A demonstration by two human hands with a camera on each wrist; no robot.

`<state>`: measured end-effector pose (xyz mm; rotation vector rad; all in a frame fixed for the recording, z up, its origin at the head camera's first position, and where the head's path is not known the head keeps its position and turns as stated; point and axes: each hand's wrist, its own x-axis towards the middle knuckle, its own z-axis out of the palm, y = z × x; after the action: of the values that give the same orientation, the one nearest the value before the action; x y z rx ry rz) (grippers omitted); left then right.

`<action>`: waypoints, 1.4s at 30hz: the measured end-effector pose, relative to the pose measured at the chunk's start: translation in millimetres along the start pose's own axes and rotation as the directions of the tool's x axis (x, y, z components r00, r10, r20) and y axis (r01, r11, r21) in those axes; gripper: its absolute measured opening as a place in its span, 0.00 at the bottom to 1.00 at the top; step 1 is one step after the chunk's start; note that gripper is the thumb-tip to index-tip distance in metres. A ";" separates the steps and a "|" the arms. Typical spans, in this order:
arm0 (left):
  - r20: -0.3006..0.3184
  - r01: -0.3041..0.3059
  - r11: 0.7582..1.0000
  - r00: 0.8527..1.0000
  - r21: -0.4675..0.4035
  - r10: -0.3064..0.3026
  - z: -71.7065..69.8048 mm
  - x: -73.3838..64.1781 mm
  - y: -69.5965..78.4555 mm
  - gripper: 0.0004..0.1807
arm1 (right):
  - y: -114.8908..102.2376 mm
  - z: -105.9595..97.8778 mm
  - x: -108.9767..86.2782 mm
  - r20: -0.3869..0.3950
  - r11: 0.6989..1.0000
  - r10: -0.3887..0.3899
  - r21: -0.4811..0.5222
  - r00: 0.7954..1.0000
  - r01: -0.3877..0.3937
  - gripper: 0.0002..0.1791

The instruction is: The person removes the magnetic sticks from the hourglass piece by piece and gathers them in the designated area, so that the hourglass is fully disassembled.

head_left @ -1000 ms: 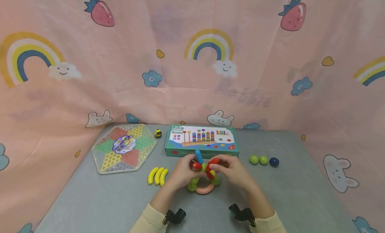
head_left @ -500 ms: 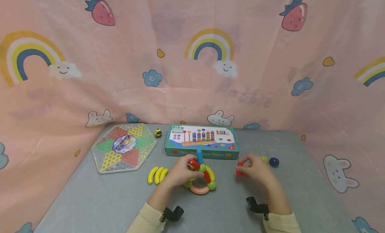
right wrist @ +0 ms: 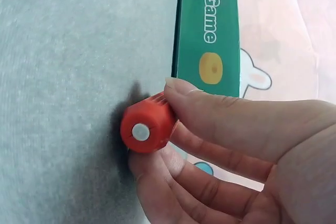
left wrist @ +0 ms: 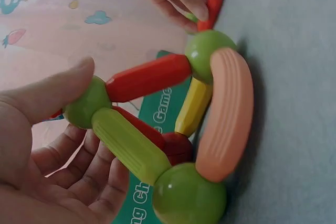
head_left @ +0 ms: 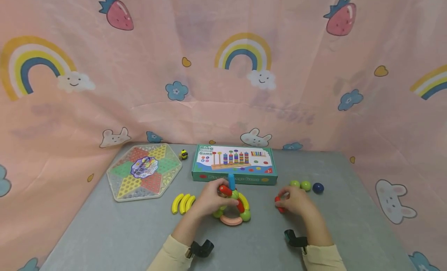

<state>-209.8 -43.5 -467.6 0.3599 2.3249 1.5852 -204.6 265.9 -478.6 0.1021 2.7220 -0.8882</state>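
Note:
My left hand holds the upper part of a frame built from magnetic rods and balls. In the left wrist view its thumb lies on a green ball, where a red rod and a lime rod meet. A curved pink rod runs along the frame's base between two more green balls. Atop the frame, a blue rod points up. To the right, my right hand pinches a loose red magnetic rod between thumb and fingers, low over the table, its white-centred end showing.
Yellow curved rods lie left of the frame. Behind are a green game box, a small bee figure and a hexagonal checkers board. Green balls and a dark blue ball sit beyond my right hand.
My right hand has moved right, away from the frame, carrying the red rod, then slightly lower and left. My left hand keeps its hold; the frame has shifted a little left.

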 end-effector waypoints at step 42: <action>0.058 -0.062 0.994 0.997 0.085 0.057 0.3 -0.8 2.2 0.16 | -110.0 45.6 -36.2 -0.353 0.857 -0.138 0.426 0.926 0.290 0.17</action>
<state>-208.8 -42.8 -465.6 0.4913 2.3668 1.4839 -175.7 150.8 -441.2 0.0307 2.7630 -1.7314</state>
